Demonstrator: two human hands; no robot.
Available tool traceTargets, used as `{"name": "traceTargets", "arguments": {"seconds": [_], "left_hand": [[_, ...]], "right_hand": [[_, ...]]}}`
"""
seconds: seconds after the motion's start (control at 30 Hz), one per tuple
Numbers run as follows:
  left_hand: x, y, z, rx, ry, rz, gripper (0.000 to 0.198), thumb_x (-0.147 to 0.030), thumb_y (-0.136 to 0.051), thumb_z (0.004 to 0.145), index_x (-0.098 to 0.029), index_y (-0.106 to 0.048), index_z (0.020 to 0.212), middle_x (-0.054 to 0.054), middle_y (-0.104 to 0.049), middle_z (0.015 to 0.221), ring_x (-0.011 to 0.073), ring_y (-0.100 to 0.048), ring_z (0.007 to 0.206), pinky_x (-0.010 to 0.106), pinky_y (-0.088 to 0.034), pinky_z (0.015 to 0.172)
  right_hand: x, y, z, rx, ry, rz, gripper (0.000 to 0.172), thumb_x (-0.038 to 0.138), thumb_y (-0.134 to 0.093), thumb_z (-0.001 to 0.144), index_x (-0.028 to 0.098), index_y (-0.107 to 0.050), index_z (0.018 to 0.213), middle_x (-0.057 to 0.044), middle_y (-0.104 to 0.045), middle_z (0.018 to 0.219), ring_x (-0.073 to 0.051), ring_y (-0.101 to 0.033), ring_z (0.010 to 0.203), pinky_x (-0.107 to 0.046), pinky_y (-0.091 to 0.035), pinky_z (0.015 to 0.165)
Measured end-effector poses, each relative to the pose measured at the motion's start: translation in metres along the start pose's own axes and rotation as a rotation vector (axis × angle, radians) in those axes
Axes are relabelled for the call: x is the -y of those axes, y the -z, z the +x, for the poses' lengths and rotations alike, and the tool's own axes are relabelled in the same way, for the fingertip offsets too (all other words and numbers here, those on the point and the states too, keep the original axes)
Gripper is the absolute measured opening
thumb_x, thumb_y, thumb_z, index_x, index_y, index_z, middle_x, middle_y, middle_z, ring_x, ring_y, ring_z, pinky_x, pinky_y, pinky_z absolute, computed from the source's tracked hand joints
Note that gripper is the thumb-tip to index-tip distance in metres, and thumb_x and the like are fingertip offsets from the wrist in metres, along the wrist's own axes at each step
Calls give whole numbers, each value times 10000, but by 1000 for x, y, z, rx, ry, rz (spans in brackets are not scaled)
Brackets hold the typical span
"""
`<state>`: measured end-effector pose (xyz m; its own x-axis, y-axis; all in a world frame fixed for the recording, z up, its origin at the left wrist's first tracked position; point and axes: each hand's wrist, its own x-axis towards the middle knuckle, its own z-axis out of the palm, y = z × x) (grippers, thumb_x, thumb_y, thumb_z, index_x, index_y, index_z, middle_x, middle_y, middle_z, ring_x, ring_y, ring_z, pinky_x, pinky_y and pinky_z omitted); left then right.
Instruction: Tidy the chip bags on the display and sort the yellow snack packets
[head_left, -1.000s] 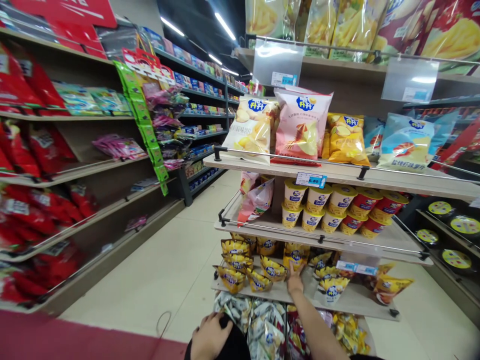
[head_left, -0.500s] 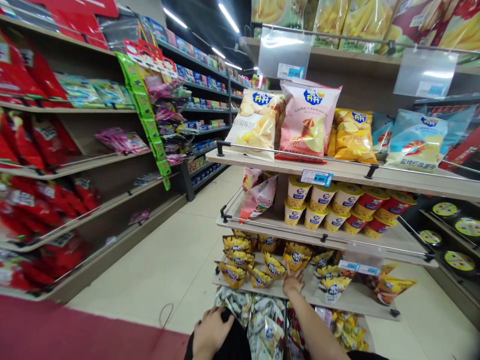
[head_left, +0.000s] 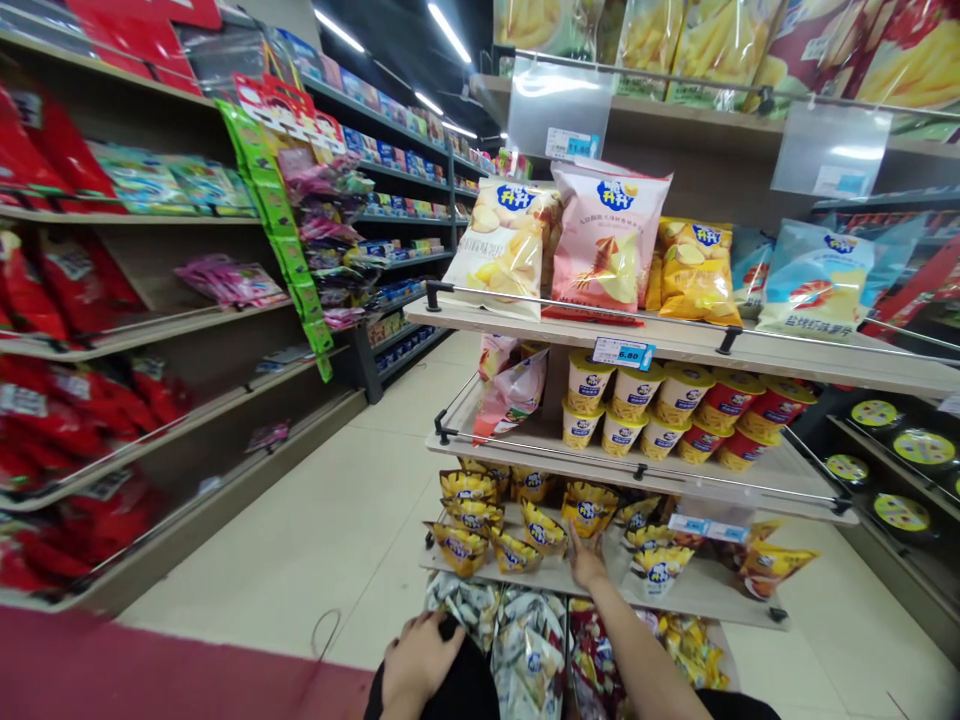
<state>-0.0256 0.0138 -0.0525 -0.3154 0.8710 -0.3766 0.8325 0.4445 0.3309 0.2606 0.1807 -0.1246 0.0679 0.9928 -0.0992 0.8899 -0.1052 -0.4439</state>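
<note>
My right hand (head_left: 586,562) reaches out to the low shelf (head_left: 705,595) and touches the small yellow snack bags (head_left: 587,505) standing there; its fingers point at a bag, and I cannot see whether they grip it. My left hand (head_left: 417,662) rests at the bottom of the view, fingers curled over something black (head_left: 465,690), next to silver snack bags (head_left: 529,655) on the lowest level.
The display rack holds stacked cups (head_left: 652,405) on its middle shelf and large chip bags (head_left: 604,240) above. Long shelves with red packs (head_left: 67,420) line the left side. A pale tiled aisle (head_left: 322,520) runs between them. A red surface (head_left: 112,675) lies at the bottom left.
The view has shifted slightly. My right hand stays at the yellow bags on the low shelf, and my left hand has barely moved.
</note>
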Motion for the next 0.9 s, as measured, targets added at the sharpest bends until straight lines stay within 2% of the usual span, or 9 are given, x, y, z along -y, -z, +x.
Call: {"name": "traceTargets", "arguments": {"seconds": [0.1, 0.2, 0.3, 0.37, 0.4, 0.47, 0.67, 0.77, 0.9], "left_hand": [[2, -1, 1, -4, -2, 4, 548, -481, -401, 806, -204, -671, 1195, 116, -643, 1337, 309, -540, 1287, 477, -429, 1031], [3, -1, 0, -4, -4, 6, 551, -482, -394, 809, -199, -674, 1189, 112, -641, 1338, 304, -539, 1291, 466, -437, 1023], [2, -1, -1, -3, 1, 11, 542, -490, -395, 808, -209, -682, 1173, 111, -645, 1334, 305, -542, 1290, 463, -438, 1022], [1, -1, -2, -1, 6, 15, 548, -491, -395, 807, -207, -680, 1178, 113, -646, 1333, 309, -544, 1285, 476, -433, 1026], [0, -2, -2, -1, 6, 14, 549, -491, -397, 806, -205, -679, 1180, 114, -645, 1334, 311, -544, 1284, 482, -431, 1028], [-1, -3, -3, -3, 3, 11, 542, -488, -403, 802, -211, -679, 1178, 114, -648, 1331, 316, -545, 1281, 490, -431, 1026], [-2, -1, -3, -6, 4, 7, 552, -495, -406, 794, -204, -683, 1173, 120, -651, 1326, 325, -543, 1283, 500, -430, 1028], [-2, -1, -3, 0, 10, 4, 554, -492, -404, 797, -196, -681, 1174, 125, -648, 1327, 325, -540, 1282, 504, -421, 1036], [-1, -4, -1, -6, -2, 0, 569, -502, -401, 801, -193, -668, 1198, 123, -652, 1319, 318, -547, 1272, 495, -418, 1042]], "right_hand": [[1, 2, -10, 33, 16, 54, 732, 38, -604, 644, 202, -589, 1357, -165, -511, 1448, -311, -486, 1345, -402, -417, 1071], [12, 5, -22, 0, 123, 114, 698, 51, -610, 672, 198, -590, 1354, -118, -551, 1421, -247, -523, 1319, -303, -401, 1088], [25, 7, -31, -89, 210, 182, 479, 173, -600, 805, 191, -644, 1282, -106, -655, 1288, -242, -609, 1208, -303, -436, 1041], [30, 9, -33, -150, 178, 194, 313, 247, -532, 893, 181, -719, 1135, -119, -735, 1085, -255, -686, 1033, -312, -486, 934], [30, 10, -34, -177, 137, 190, 296, 265, -498, 920, 173, -740, 1065, -129, -748, 1005, -260, -702, 958, -312, -495, 883], [25, 13, -33, -238, 50, 184, 331, 287, -453, 946, 145, -748, 992, -163, -747, 929, -279, -708, 883, -322, -491, 820], [-9, 23, -23, -445, -175, 216, 439, 322, -344, 968, 90, -706, 1054, -212, -730, 878, -297, -699, 785, -324, -461, 695], [-20, 26, -16, -505, -209, 254, 478, 314, -293, 957, 69, -692, 1054, -224, -725, 875, -299, -689, 753, -331, -460, 667], [-22, 23, -15, -578, -224, 316, 538, 338, -254, 949, 21, -622, 1181, -243, -715, 895, -316, -686, 786, -371, -489, 716]]}}
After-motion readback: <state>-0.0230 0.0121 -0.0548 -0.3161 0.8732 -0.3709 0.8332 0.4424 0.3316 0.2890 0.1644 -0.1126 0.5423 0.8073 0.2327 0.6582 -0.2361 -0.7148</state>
